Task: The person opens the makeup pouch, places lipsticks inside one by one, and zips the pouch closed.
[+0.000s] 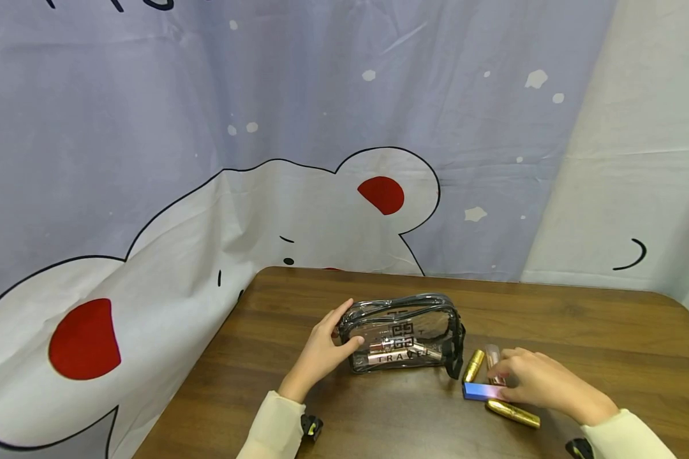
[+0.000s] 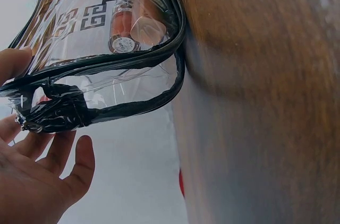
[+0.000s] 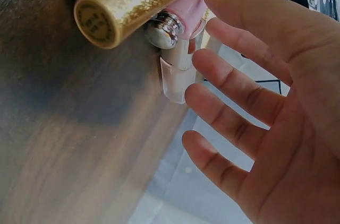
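Note:
A clear cosmetic bag (image 1: 402, 328) with black trim and the word TRAVEL stands on the table. Several lipstick and lip gloss tubes (image 1: 390, 356) lie inside it. My left hand (image 1: 323, 350) holds the bag's left end, thumb on the front and fingers behind. To the bag's right, my right hand (image 1: 542, 380) hovers over loose tubes, fingers loosely bent and apart. Its thumb is at the pink end of a blue-to-pink lipstick (image 1: 479, 391). Around that lie a gold lipstick (image 1: 474, 366), a clear-capped lip gloss (image 1: 492, 356) and a speckled gold tube (image 3: 135, 3).
The brown wooden table (image 1: 597, 331) spreads beneath everything. A printed cloth (image 1: 321, 83) with cartoon bears hangs behind it and along its left side. Dark wrist devices (image 1: 311, 427) sit at both pale sleeves.

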Action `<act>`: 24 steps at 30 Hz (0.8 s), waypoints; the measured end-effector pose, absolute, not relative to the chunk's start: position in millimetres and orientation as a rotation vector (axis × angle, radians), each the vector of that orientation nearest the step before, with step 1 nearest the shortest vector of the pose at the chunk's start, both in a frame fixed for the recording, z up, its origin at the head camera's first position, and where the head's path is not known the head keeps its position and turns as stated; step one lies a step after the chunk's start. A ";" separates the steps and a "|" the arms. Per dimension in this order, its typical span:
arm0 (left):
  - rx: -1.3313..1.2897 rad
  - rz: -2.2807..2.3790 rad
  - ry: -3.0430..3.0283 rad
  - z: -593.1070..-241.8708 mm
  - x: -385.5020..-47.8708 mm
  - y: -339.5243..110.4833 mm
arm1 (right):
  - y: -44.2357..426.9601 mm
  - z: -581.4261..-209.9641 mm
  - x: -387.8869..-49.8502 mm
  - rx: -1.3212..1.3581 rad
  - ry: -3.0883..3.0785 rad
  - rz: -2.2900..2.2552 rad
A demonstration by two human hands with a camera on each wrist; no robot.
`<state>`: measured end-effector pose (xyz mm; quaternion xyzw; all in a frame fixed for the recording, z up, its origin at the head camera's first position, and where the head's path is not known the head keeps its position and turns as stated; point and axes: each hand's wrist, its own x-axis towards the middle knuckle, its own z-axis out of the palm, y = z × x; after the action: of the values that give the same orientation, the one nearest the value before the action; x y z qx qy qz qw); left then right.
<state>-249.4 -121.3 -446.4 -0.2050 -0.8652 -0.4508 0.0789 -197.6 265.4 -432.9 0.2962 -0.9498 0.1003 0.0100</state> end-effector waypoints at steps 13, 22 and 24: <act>-0.617 -1.382 -2.588 -447.1 -248.4 -121.9 | 266.8 -439.2 -197.3 0.922 -2.961 0.339; -0.621 -1.363 -2.591 -448.0 -249.4 -122.0 | 267.2 -442.2 -195.8 0.902 -2.983 0.348; -0.624 -1.368 -2.588 -448.3 -250.0 -122.1 | 267.9 -442.7 -195.7 0.895 -2.992 0.352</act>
<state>-250.0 -122.1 -448.3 -0.2078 -0.8623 -0.4557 0.0744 -195.7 267.9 -442.7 0.2848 -0.9520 0.1120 -0.0004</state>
